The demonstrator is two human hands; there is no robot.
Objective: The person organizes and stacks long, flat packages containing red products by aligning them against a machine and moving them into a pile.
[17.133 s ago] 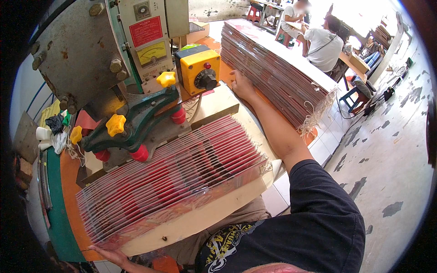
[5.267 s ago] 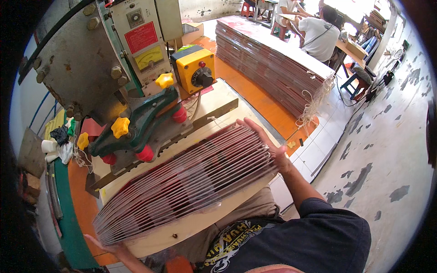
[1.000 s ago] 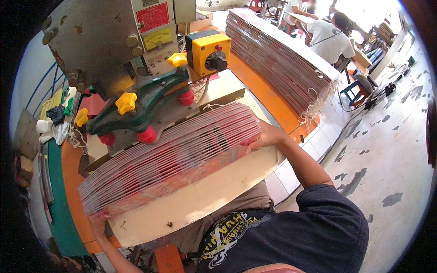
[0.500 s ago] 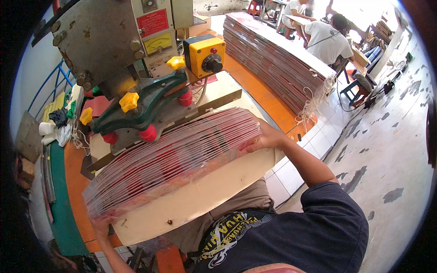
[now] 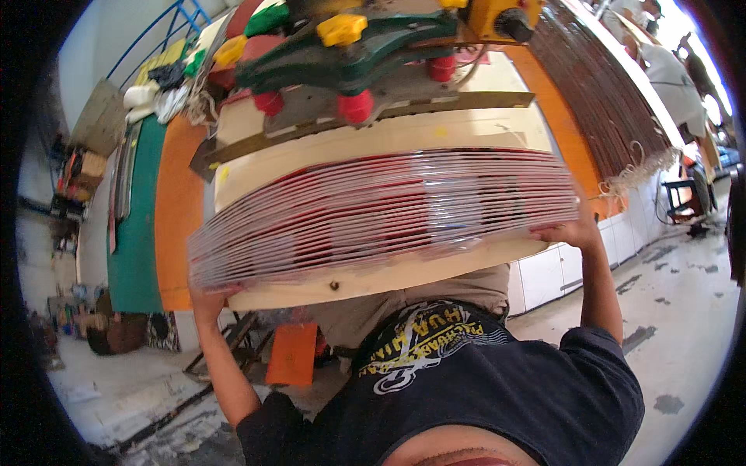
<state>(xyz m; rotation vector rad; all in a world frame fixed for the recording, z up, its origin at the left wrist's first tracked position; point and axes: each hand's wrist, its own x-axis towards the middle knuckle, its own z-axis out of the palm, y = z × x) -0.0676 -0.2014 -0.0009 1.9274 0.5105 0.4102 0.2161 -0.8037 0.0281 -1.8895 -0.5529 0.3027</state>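
A long stack of thin, clear-plastic-covered sheets with red and grey print spans the space in front of me, its many pale edges fanned in a slight bow. My left hand grips its left end, fingers partly hidden beneath. At the opposite end, my right hand is closed round the lower corner. Under the stack is a cream board with a small dark hole near its front edge. Beyond the stack stands a press with a dark green clamp frame, yellow star knobs and red feet.
A metal bar runs across the board behind the stack. On the orange tabletop at right rises a tall pile of similar sheets with loose strings. Cloths and bags lie at far left. Another person in white sits at back right.
The stack has turned more level across my view and lies farther from the press's red feet. Both hands keep hold of its ends. My view has tilted down and shifted left.
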